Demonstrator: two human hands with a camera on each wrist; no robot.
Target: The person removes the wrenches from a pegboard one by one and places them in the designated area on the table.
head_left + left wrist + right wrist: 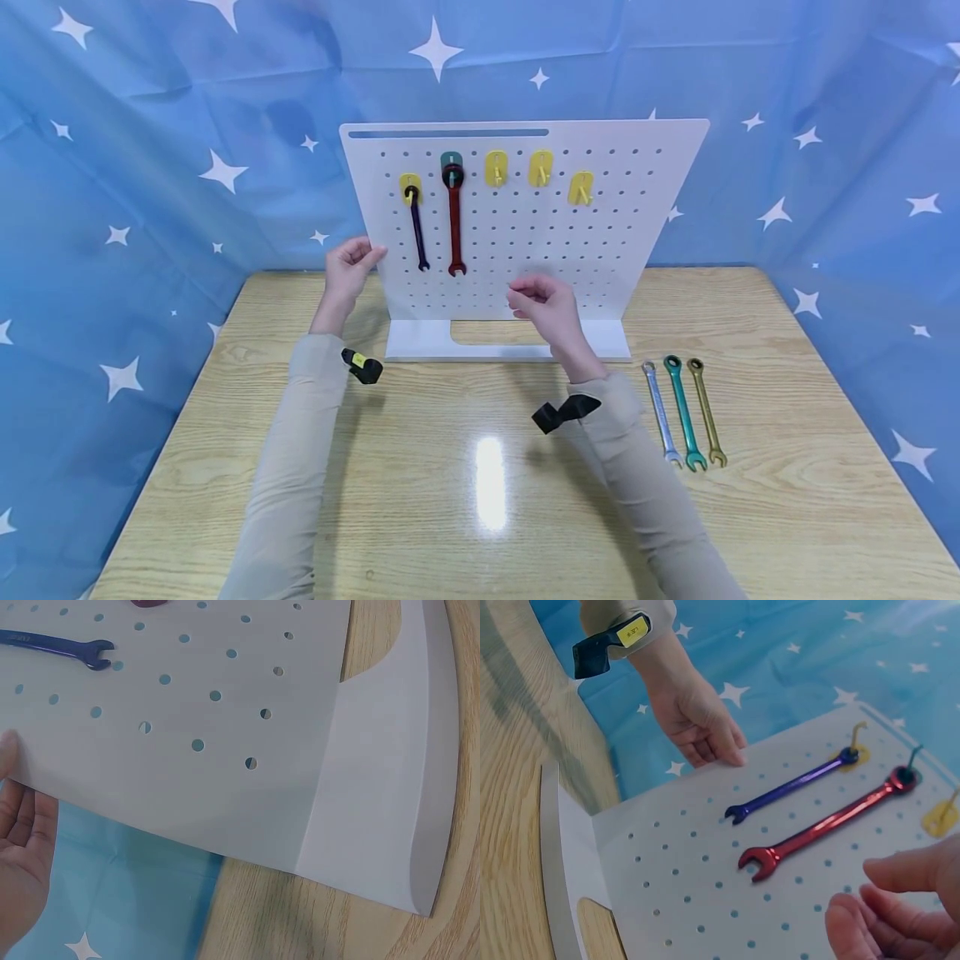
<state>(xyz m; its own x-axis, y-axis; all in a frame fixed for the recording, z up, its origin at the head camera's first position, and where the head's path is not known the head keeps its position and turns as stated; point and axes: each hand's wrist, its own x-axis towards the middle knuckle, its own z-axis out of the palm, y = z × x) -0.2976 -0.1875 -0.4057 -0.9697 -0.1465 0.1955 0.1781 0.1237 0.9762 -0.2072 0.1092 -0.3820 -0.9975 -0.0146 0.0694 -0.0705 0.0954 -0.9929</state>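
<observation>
A white pegboard [525, 242] stands upright on its base. My left hand [349, 273] pinches its left edge, thumb in front and fingers behind, as the left wrist view also shows. From a yellow hook hangs a small purple-blue wrench [417, 229]. Beside it a larger red wrench [829, 823] hangs from a green hook [452, 158]. My right hand [545, 310] hovers before the lower middle of the board, fingers loosely curled, with nothing in it.
Three bare yellow hooks [540, 168] sit on the board to the right of the red wrench. On the wooden table [420, 500], at the right, lie a silver wrench [660, 410], a green wrench [684, 412] and a gold wrench [707, 410]. A blue star-patterned cloth [262, 83] hangs behind.
</observation>
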